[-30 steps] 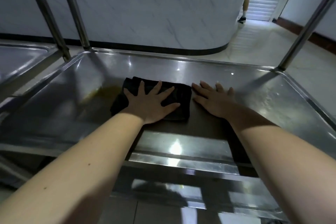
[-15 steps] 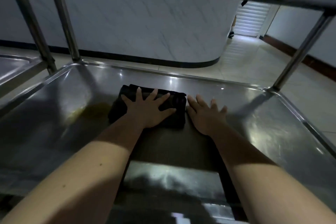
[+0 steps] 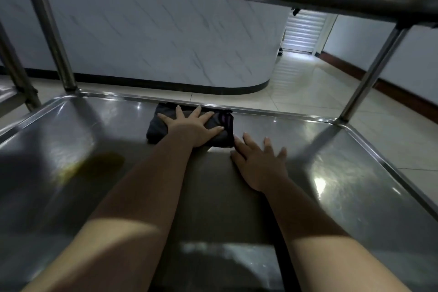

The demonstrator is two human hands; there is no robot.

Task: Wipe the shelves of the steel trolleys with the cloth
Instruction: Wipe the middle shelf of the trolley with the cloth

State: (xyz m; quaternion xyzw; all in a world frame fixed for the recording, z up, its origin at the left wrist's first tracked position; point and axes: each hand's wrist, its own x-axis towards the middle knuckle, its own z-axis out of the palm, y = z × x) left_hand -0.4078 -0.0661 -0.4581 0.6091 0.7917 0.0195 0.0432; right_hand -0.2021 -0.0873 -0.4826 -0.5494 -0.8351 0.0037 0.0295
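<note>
Folded dark cloth (image 3: 155, 128) now pushed fwd to far rim (image 3: 272, 113) of steel trolley shelf (image 3: 71, 140). L hand (image 3: 193, 127) presses flat on it, fingers (image 3: 179, 113) splayed, gripping nothing. R hand (image 3: 259, 163) flat on shelf just beside cloth, fingers spread too.

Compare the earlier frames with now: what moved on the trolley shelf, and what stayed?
The left hand slid the dark cloth away from the person, from mid-shelf to the far rim of the steel shelf. The right hand followed, flat on the bare steel, now trailing just behind the cloth. Nothing was gripped or released. The yellowish smear at left remains unwiped.
</note>
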